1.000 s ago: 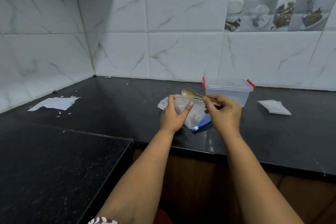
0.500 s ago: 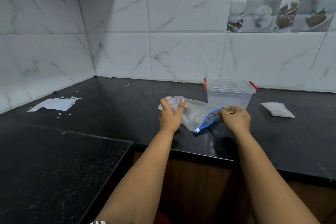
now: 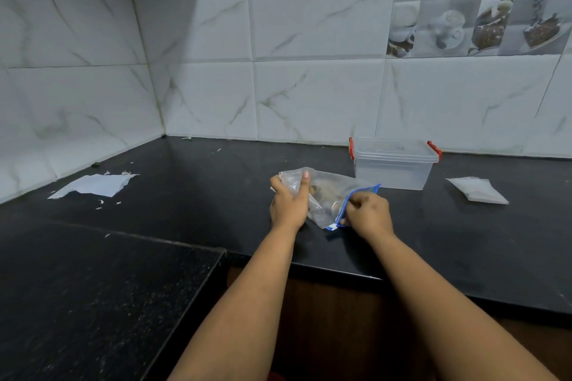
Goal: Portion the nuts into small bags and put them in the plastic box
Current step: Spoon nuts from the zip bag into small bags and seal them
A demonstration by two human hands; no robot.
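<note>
A clear zip bag [image 3: 325,210] with a blue seal lies on the black counter [image 3: 201,189], with brown nuts [image 3: 322,192] dimly visible inside. My left hand [image 3: 289,204] grips the bag's closed left end, thumb up over the plastic. My right hand [image 3: 368,213] is curled at the bag's blue mouth, holding a wooden spoon that reaches into the bag and is mostly hidden. The clear plastic box [image 3: 393,170], lidded with red clips, stands just behind the bag.
A flat small white pouch [image 3: 476,190] lies right of the box. Torn white paper [image 3: 93,185] and scraps sit at far left. The counter's front edge runs under my forearms, and a lower black surface [image 3: 77,303] fills the near left.
The spoon was raised above the bag in my right hand, then went down into the bag's mouth. My right hand has dropped to the blue seal. My left hand kept its grip.
</note>
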